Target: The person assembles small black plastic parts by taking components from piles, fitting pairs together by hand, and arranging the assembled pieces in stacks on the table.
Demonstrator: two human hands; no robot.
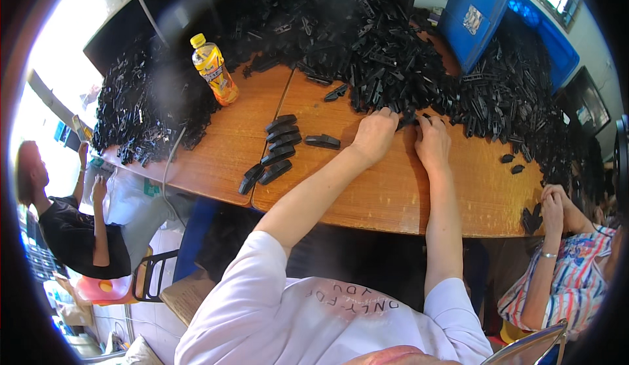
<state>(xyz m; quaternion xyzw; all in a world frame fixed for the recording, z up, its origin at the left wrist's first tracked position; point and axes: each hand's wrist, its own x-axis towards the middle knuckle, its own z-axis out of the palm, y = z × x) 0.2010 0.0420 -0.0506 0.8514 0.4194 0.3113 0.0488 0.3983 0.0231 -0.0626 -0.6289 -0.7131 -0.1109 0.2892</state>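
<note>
At the front edge of a big heap of black plastic parts [386,57], both my hands are close together. My left hand [379,134] is closed, its fingertips on a small black plastic part [407,118] that lies between the hands. The bent fingers of my right hand [433,143] pinch at the same spot from the other side. The part's exact shape is partly hidden by my fingers and blends into the heap. Left of my left forearm lie several long black assembled pieces [282,139] in a slanted row, with a single one [322,141] beside them.
A drink bottle with a yellow cap [215,70] stands on the wooden table [314,201]. Another heap of black parts [147,103] lies at the left. A blue bin [475,21] tips over the right heap. Co-workers sit at left [82,227] and right [557,267].
</note>
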